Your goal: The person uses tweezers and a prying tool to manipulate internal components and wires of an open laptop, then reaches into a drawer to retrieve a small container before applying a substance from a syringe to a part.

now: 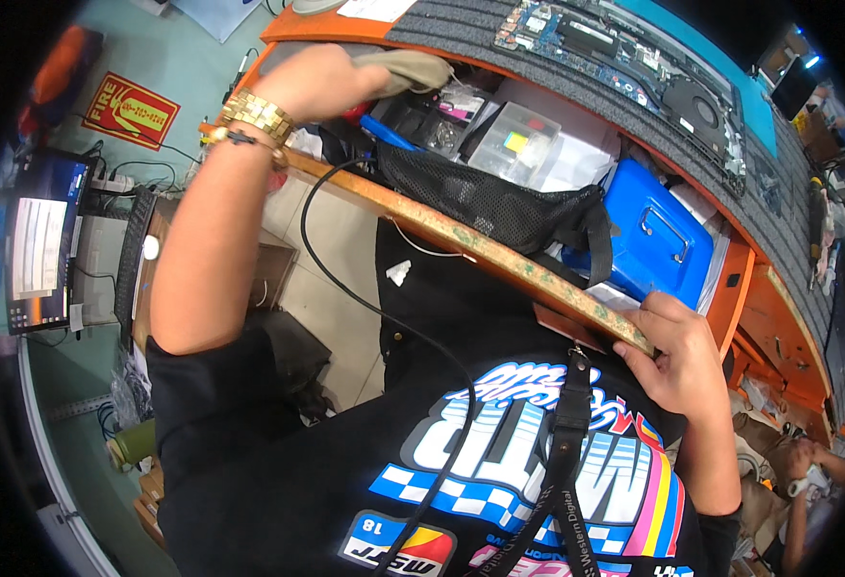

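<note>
My left hand (pixel 321 82), with a gold watch on the wrist, is closed on a greyish-olive cloth (pixel 411 69) above the left end of an open drawer. My right hand (pixel 677 356) grips the worn wooden front edge of the drawer (pixel 499 252) near its right end, thumb on the near side and fingers over the top. In the drawer lie a black mesh bag (pixel 480 197), a clear plastic box (pixel 514 142) with small parts, and a blue box (pixel 648 231) with a wire handle. The cloth partly hides the drawer's back left corner.
On the grey ribbed bench top (pixel 470 38) above sits an opened laptop (pixel 634 77) with its inner boards and fan exposed. A black cable (pixel 345 284) hangs across the drawer front. A monitor (pixel 42 240) stands at left. Another person's hands (pixel 812 462) show at lower right.
</note>
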`<state>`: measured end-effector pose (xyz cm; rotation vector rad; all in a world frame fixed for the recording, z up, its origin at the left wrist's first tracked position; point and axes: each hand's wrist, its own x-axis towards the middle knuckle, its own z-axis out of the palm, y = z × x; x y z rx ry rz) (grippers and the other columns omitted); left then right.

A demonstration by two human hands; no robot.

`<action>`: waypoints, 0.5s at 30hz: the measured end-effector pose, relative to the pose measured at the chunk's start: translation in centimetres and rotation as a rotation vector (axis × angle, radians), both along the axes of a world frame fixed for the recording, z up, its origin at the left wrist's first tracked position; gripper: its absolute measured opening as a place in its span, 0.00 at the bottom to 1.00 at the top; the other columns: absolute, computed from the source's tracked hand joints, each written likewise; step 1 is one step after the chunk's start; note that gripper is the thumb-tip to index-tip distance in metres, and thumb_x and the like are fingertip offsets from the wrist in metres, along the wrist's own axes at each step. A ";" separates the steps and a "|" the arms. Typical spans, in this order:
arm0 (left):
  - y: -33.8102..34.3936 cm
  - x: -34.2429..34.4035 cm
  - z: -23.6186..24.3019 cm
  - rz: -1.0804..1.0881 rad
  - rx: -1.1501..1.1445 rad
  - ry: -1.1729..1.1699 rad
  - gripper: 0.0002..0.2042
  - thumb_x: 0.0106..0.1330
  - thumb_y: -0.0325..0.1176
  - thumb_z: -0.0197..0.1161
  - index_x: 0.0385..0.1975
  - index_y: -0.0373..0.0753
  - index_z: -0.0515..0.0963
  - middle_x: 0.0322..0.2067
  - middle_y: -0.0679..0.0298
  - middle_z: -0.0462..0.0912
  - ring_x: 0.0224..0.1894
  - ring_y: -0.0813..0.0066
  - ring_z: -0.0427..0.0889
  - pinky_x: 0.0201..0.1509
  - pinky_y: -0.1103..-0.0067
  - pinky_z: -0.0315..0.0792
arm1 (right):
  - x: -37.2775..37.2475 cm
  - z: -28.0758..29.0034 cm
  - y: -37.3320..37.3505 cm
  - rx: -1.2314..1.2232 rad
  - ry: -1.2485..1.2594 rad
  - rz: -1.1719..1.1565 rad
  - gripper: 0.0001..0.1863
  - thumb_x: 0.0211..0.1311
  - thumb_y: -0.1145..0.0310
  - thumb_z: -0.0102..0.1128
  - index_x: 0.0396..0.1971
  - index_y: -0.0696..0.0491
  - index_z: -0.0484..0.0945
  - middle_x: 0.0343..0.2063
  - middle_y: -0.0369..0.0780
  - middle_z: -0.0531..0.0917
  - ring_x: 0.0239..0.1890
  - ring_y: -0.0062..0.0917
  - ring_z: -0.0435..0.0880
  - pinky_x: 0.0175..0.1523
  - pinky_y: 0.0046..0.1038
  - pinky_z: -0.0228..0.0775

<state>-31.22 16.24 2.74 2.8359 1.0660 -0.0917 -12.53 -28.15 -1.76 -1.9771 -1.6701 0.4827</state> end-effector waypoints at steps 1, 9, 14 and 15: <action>-0.7 0.5 -0.5 -0.032 0.025 0.010 0.35 0.66 0.59 0.58 0.31 0.22 0.83 0.31 0.37 0.87 0.41 0.38 0.88 0.50 0.56 0.80 | 0.0 0.2 0.1 -0.006 -0.003 0.007 0.18 0.50 0.74 0.77 0.43 0.61 0.88 0.30 0.45 0.79 0.34 0.44 0.83 0.38 0.41 0.74; -0.3 3.8 -8.5 0.041 0.106 0.010 0.33 0.70 0.58 0.66 0.45 0.23 0.82 0.43 0.36 0.88 0.49 0.40 0.89 0.55 0.58 0.83 | 0.1 1.0 0.3 -0.029 0.000 0.027 0.17 0.50 0.73 0.77 0.41 0.60 0.88 0.31 0.45 0.82 0.36 0.44 0.85 0.40 0.41 0.77; -4.6 6.4 -4.3 -0.076 0.136 0.245 0.29 0.68 0.62 0.67 0.37 0.35 0.90 0.38 0.46 0.92 0.44 0.49 0.92 0.52 0.61 0.85 | 0.3 1.2 0.6 -0.056 0.001 0.023 0.16 0.53 0.70 0.77 0.41 0.59 0.88 0.31 0.43 0.83 0.36 0.41 0.86 0.39 0.40 0.78; -5.3 7.4 -4.9 -0.125 0.020 0.229 0.33 0.67 0.65 0.65 0.37 0.33 0.90 0.37 0.46 0.91 0.44 0.48 0.92 0.51 0.61 0.85 | 0.5 1.3 0.5 -0.066 -0.002 0.020 0.15 0.53 0.70 0.77 0.41 0.59 0.88 0.31 0.43 0.83 0.36 0.41 0.85 0.39 0.40 0.78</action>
